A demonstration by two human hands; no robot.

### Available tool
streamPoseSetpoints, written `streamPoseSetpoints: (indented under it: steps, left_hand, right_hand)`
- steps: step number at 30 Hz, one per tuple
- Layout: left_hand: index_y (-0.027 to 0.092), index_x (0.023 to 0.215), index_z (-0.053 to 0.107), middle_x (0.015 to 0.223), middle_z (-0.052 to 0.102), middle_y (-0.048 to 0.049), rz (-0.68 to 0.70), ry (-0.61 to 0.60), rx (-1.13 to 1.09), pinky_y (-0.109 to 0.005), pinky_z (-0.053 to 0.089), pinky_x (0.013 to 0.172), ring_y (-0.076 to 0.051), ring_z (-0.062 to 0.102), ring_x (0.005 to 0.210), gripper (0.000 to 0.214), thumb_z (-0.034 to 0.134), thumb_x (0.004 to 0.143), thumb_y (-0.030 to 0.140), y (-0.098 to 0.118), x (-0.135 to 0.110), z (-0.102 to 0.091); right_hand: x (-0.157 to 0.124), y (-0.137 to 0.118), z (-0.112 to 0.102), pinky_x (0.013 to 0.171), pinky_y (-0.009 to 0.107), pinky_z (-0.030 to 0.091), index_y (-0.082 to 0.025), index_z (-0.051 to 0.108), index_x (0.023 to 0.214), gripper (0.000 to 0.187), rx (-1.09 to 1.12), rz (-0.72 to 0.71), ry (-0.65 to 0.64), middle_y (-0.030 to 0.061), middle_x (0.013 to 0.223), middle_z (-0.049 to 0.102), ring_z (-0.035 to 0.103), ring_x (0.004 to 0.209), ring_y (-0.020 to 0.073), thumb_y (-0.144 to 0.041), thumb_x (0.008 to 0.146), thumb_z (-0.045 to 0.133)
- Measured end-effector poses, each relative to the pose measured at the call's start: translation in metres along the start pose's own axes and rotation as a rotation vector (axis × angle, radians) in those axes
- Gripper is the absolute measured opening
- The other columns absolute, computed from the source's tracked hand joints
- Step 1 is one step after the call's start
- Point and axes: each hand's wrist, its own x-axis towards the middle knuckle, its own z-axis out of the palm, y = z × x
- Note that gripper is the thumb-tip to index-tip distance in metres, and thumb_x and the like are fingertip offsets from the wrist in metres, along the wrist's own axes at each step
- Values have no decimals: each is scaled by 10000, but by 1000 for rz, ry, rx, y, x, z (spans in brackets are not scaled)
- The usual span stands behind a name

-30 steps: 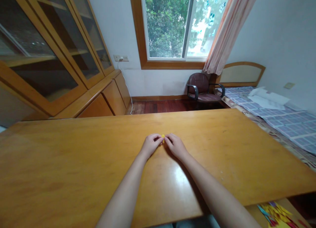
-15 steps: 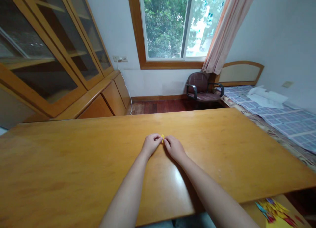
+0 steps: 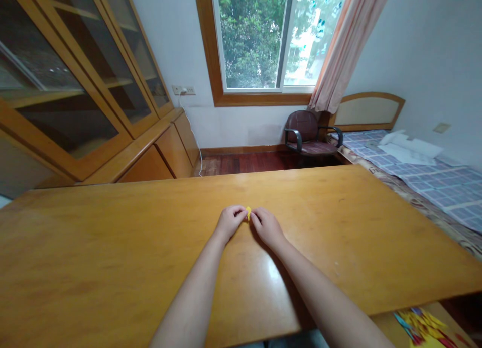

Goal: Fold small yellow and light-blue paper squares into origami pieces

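Above the middle of the wooden table [image 3: 124, 257], both hands meet at a small yellow piece [image 3: 248, 214], thin and bent, perhaps paper; its exact kind is too small to make out. My left hand [image 3: 230, 221] pinches its left side between thumb and fingertips. From the other side, my right hand [image 3: 265, 224] has its thumb and fingers closed at the right edge of the same piece. The fingertips partly cover it. Both forearms reach in from the bottom of the view, with the hands close to the tabletop.
At the lower right, below the table's edge, lies a pile of yellow, red and blue strips [image 3: 424, 325] on a lower surface. A glass-doored cabinet [image 3: 124, 132] stands left. Beyond the table are an armchair [image 3: 309, 137], a window [image 3: 252, 36] and a bed [image 3: 433, 182].
The hands stay together at the yellow piece, with only slight finger movement, and a little more of the yellow shows. The view has shifted very slightly.
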Motion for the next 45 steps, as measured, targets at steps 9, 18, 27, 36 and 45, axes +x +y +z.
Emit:
streamPoseSetpoints:
  steps: [9, 18, 27, 36, 45]
  left_hand:
    - [158, 687, 687, 674, 683, -41, -19, -33, -46, -239, 439, 607, -166, 600, 637, 286, 524, 835, 341, 1, -2, -1]
    - [160, 664, 679, 668, 679, -33, -14, -46, -34, -232, 437, 593, -155, 591, 620, 280, 521, 833, 317, 3, -2, -1]
    - [174, 655, 666, 695, 697, -36, 28, -39, 23, -252, 453, 679, -178, 619, 690, 255, 538, 826, 312, 11, -4, -3]
    - [173, 649, 653, 682, 675, -25, 78, -43, 58, -261, 434, 687, -173, 601, 686, 252, 546, 835, 304, 12, -5, -3]
    - [168, 658, 651, 686, 669, -29, 109, -51, 50, -257, 423, 683, -169, 596, 684, 263, 539, 856, 299, 14, -7, -5]
  right_hand:
    - [1, 1, -3, 777, 279, 459, -191, 693, 909, 205, 138, 26, 60, 62, 884, 710, 637, 829, 182, -259, 948, 504]
    - [2, 3, -4, 752, 274, 457, -184, 699, 858, 177, 199, 53, 77, 53, 846, 713, 634, 798, 176, -252, 918, 546]
    - [2, 4, -6, 732, 270, 463, -178, 706, 823, 181, 247, 82, 83, 49, 819, 722, 643, 775, 175, -271, 895, 569]
    - [2, 8, -6, 707, 279, 474, -176, 708, 811, 221, 258, 81, 68, 51, 794, 720, 630, 744, 176, -318, 893, 561]
    - [1, 5, -9, 691, 270, 476, -171, 706, 820, 229, 319, 94, 45, 48, 780, 716, 630, 729, 173, -335, 886, 561]
